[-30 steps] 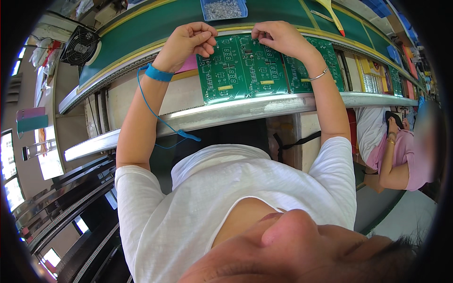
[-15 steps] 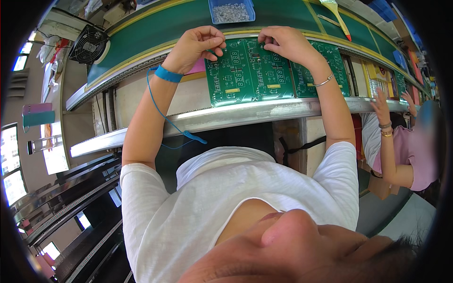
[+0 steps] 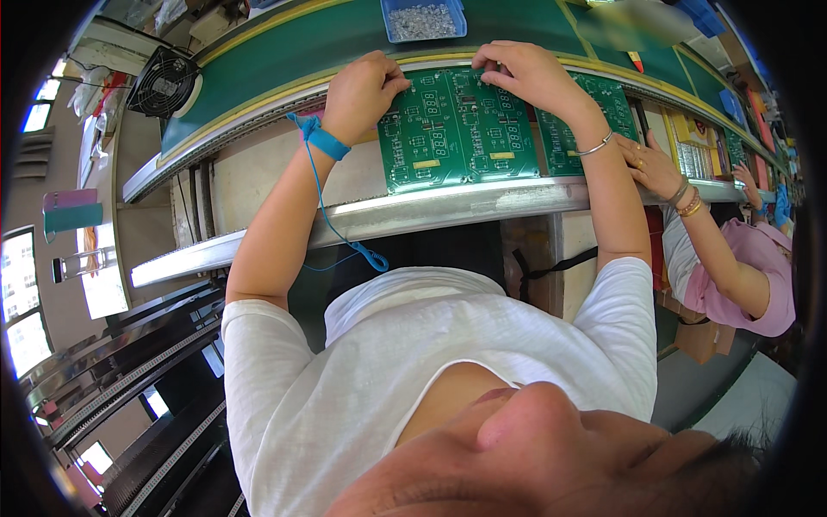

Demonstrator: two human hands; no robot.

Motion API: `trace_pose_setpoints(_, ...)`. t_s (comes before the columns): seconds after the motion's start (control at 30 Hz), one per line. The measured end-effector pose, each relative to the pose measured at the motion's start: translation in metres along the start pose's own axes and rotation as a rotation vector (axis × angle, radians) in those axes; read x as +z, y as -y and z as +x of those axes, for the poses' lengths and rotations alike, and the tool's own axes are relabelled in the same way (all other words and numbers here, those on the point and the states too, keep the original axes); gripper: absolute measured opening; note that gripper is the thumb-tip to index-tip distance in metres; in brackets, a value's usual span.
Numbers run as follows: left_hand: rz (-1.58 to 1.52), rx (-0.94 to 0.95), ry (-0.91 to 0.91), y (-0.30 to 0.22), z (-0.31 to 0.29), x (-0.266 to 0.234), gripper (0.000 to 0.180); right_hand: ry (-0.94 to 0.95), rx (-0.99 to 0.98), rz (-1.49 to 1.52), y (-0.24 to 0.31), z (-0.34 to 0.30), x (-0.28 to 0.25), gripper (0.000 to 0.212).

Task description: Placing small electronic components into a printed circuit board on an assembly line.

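Green circuit boards [image 3: 422, 129] with small parts and digit displays lie side by side on the metal rails in front of me. My left hand [image 3: 366, 95] is at the upper left corner of the leftmost board, thumb and fingertips pinched together. Whatever it pinches is too small or hidden to tell. My right hand [image 3: 530, 73] reaches over the top edge of the boards, its fingers curled and thumb close to the fingertips near the second section. Its contents, if any, cannot be made out. A blue wrist strap [image 3: 327, 142] with a coiled cord circles my left wrist.
A blue bin [image 3: 422, 39] of small clear parts stands on the green belt [image 3: 301, 52] beyond the rails. A black fan [image 3: 164, 82] is at far left. On the right, a co-worker's hand [image 3: 650, 164] is beside another green board [image 3: 594, 112], near my right forearm.
My left hand has turned over and its fingertips have come to the board's corner. My right hand has barely shifted. The co-worker's hand has moved left toward the boards; something blurred crosses the brush's place.
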State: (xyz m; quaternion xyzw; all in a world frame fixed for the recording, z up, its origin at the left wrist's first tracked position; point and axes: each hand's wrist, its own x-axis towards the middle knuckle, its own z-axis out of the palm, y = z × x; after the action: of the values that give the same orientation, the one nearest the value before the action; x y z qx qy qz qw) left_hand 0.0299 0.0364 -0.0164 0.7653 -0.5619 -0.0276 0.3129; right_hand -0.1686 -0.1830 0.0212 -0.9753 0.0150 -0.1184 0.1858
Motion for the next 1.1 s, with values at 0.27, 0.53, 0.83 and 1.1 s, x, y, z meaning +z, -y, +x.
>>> trace_pose_setpoints(0.27,0.015,0.003,0.024,-0.008,0.002,-0.002,0.018,-0.025,-0.016,0.019,-0.002,-0.003,-0.002,0.017)
trace_pose_setpoints(0.53,0.019,0.037,0.043,-0.007,0.000,-0.005,0.020,0.017,-0.033,0.023,-0.010,0.002,0.003,0.024)
trace_pose_setpoints(0.83,-0.030,0.044,0.032,-0.027,0.003,-0.002,0.012,0.045,0.014,-0.022,-0.008,-0.008,-0.007,0.022)
trace_pose_setpoints(1.1,-0.049,0.050,0.016,-0.019,0.004,0.000,0.012,0.053,0.005,-0.017,-0.007,-0.007,-0.006,0.022)
